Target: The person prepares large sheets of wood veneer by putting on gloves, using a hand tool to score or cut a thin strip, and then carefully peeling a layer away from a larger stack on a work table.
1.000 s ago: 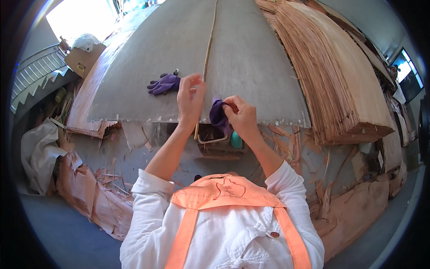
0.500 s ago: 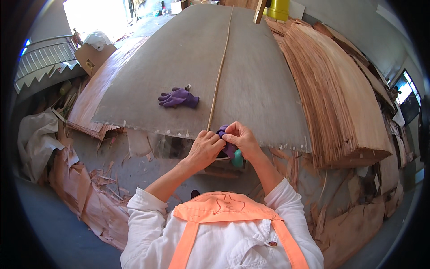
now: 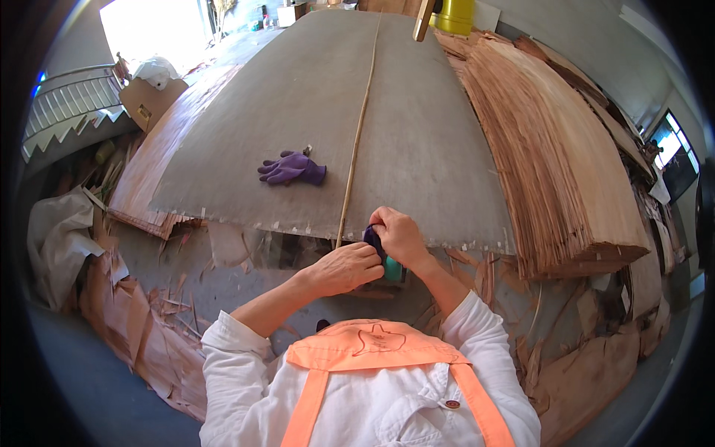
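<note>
Both hands are pinched on a bunched purple glove (image 3: 372,237) just past the table's near edge. My left hand (image 3: 345,267) grips it from the left, fingers curled. Opposite, my right hand (image 3: 398,237) pinches its upper part between thumb and fingers. Much of this glove is hidden by my hands. Directly below them shows a teal patch (image 3: 392,268), partly covered. A second purple glove (image 3: 293,168) lies flat on the grey tabletop (image 3: 283,112), fingers pointing left. A long thin wooden strip (image 3: 360,127) runs lengthwise along the tabletop, its near end reaching the edge beside my hands.
A tall stack of wood veneer sheets (image 3: 551,164) stands along the right side, with a paler stack (image 3: 164,156) on the left. A yellow container (image 3: 455,16) sits at the far right. Torn veneer scraps (image 3: 138,320) litter the floor. Stair railings (image 3: 74,97) rise at left.
My hands have shifted slightly, the left one moving down toward me and off the wooden strip's end. The purple glove between them is more stretched upright. The glove on the table stays put.
</note>
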{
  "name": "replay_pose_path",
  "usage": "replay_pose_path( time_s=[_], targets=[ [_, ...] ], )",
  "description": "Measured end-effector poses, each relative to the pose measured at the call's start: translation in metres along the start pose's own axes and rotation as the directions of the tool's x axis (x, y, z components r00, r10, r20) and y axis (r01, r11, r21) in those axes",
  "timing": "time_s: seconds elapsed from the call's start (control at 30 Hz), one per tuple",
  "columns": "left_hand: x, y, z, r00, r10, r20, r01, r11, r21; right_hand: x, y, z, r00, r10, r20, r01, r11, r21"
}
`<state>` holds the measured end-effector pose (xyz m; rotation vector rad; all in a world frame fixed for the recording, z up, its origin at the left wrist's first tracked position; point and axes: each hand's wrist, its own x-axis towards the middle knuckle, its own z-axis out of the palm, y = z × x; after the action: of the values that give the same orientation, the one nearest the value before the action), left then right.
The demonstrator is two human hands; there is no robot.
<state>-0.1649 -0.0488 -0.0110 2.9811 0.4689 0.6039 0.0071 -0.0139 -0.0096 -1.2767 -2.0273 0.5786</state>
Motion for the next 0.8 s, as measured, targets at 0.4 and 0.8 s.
replay_pose_path(
  time_s=[0.4,0.8],
  targets=[
    [0.005,-0.018,-0.022,0.805,-0.552,-0.216,0.591,0.777,0.216,0.000,-0.018,0.002,0.989,0.134,0.069,-0.140,0.642,0.754],
    [0.025,-0.049,-0.023,0.433,-0.879,0.198,-0.036,-0.237,-0.971,0.000,-0.007,0.026,0.997,-0.035,0.066,-0.026,0.669,0.743]
  ],
)
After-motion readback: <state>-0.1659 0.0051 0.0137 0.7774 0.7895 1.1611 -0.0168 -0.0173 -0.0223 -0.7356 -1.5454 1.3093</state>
